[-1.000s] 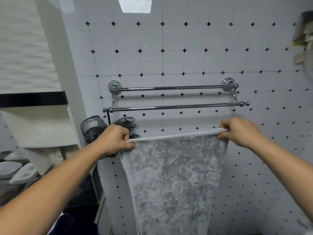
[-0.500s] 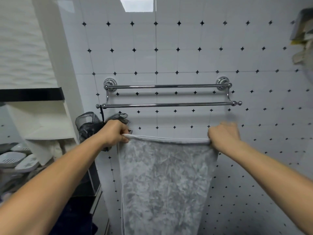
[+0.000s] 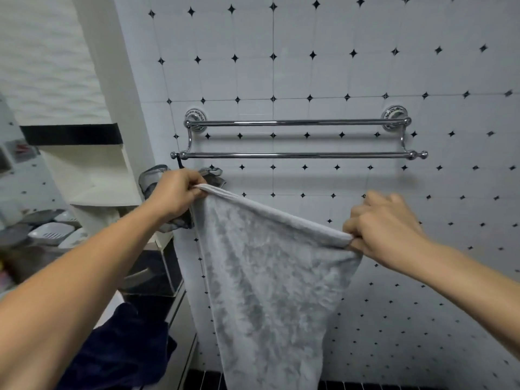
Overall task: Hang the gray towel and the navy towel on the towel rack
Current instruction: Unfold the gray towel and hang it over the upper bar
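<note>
Nothing hangs on the towel rack [image 3: 298, 155] yet: below it, left hand [image 3: 176, 197] and right hand [image 3: 385, 229] pinch the gray towel [image 3: 270, 277] top edge; navy towel [image 3: 123, 347] waits lower left.

Two towels here: one gray towel [image 3: 270, 291], one navy towel [image 3: 126, 347] (bottom left), one towel rack [image 3: 298, 155] with two bars.

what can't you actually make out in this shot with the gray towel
- Gray towel, head view: its lower end is cut off by the bottom edge.
- Navy towel, head view: mostly covered by the left forearm.
- Dark mesh item under the towel rack: largely hidden behind the left hand.
- Right hand: its fingertips are curled out of sight around the towel's hem.
- Objects at the far left: too blurred to identify.
</note>
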